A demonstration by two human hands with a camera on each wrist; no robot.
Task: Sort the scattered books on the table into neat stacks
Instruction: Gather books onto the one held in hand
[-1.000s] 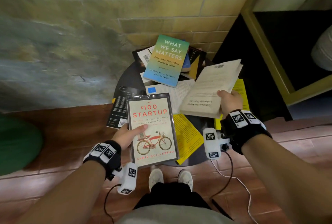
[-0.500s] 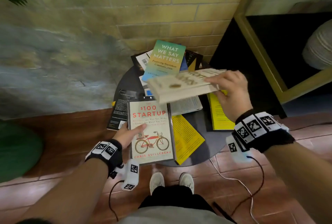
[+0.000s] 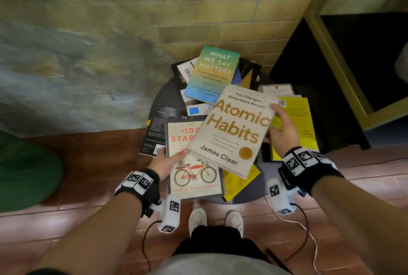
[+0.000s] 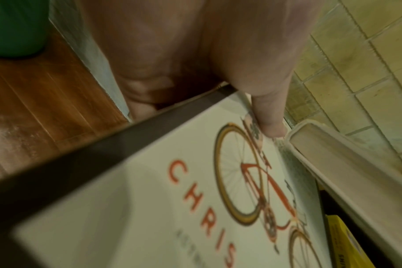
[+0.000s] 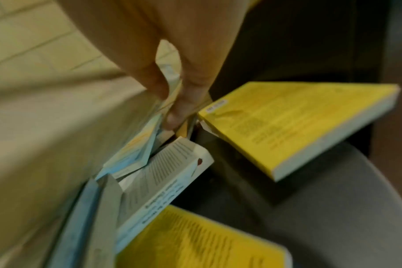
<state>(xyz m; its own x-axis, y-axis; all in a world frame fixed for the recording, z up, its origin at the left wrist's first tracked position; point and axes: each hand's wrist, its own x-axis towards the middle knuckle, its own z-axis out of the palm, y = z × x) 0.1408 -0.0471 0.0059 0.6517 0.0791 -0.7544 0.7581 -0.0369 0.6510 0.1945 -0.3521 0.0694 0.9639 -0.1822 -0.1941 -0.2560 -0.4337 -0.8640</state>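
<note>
Fingers of the right hand (image 3: 283,130) curl round the far right edge of the cream "Atomic Habits" book (image 3: 234,131), thumb on the cover's upper corner, the rest tucked beneath; the right wrist view shows two fingertips (image 5: 177,112) reaching down past the book's underside toward the books below. That book is held face up and tilted, its lower left corner overlapping the "$100 Startup" book (image 3: 194,177). The left hand (image 3: 166,162) grips this second book at its left edge, thumb laid flat across the cover beside the bicycle drawing, fingers hidden under it; in the left wrist view the thumb tip (image 4: 272,127) lies just beside the cream book's page edge (image 4: 333,157). Both books are above the near side of a small round dark table (image 3: 249,193). Scattered on it lie a teal "What We Say Matters" book (image 3: 212,74) toward the brick wall (image 3: 198,10), a yellow book (image 3: 298,124) at the right, another yellow book (image 3: 238,182) under the cream one, and a black book (image 3: 154,135) overhanging the left rim.
</note>
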